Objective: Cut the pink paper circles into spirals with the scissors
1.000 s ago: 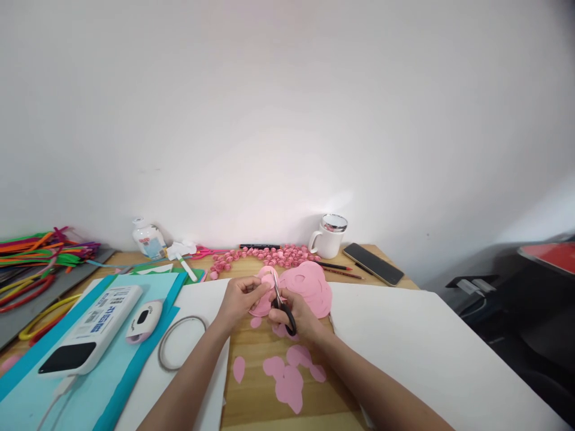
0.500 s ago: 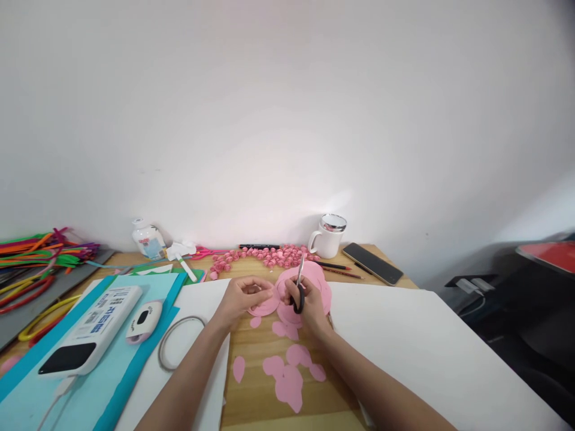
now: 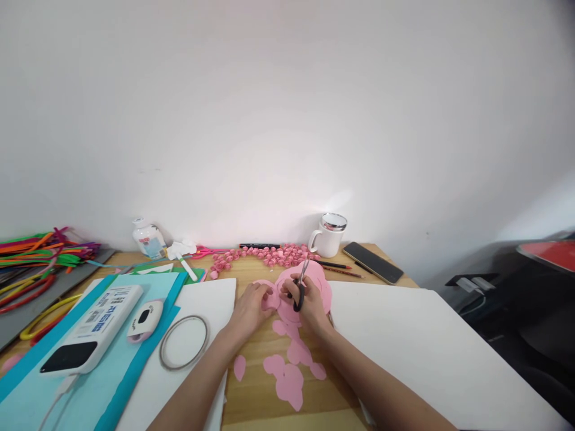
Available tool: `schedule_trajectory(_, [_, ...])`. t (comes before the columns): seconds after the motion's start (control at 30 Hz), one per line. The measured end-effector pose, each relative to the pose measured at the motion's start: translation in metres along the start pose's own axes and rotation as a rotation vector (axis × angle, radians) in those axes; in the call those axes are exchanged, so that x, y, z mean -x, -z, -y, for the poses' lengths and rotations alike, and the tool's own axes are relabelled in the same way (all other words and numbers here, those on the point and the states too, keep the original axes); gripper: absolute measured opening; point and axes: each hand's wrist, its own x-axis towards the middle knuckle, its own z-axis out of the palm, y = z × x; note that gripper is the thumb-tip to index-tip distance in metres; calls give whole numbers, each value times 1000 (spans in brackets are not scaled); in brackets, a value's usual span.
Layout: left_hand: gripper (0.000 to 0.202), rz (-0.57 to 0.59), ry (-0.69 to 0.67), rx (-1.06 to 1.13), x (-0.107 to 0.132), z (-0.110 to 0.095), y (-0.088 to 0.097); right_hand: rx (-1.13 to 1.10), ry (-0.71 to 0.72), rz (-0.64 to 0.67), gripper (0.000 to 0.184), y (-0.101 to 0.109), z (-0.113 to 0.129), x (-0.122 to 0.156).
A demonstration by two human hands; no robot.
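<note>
My right hand (image 3: 306, 308) is closed round black-handled scissors (image 3: 300, 286), blades pointing up and away over a stack of pink paper discs (image 3: 321, 287). My left hand (image 3: 252, 305) lies beside it with the fingers curled down onto a pink paper piece (image 3: 268, 297) at the stack's left edge. Several pink cut-out petals (image 3: 287, 371) lie on the wooden table (image 3: 251, 395) just in front of my hands.
White sheets (image 3: 426, 347) flank my arms. At the left are blue paper (image 3: 90, 383), a white power bank (image 3: 90, 329), a small pink device (image 3: 144, 320) and a metal ring (image 3: 183, 342). Pink paper rolls (image 3: 260, 256), a white mug (image 3: 330, 236), a phone (image 3: 372, 262) and pencils lie behind.
My right hand swung the scissors from between my hands up and right over the pink stack. My left hand moved right and came down onto the pink piece beside the stack.
</note>
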Motion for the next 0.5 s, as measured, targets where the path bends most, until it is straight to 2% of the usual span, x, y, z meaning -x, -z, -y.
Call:
schedule_trajectory(0.13, [24,21,1,18,-1,-2,2,-44,-53,-21,51,1,-3,-2])
schedule_trajectory(0.5, [29,35,-11,-1,1,-8,4,-83,-15,27,48,2,-8,-3])
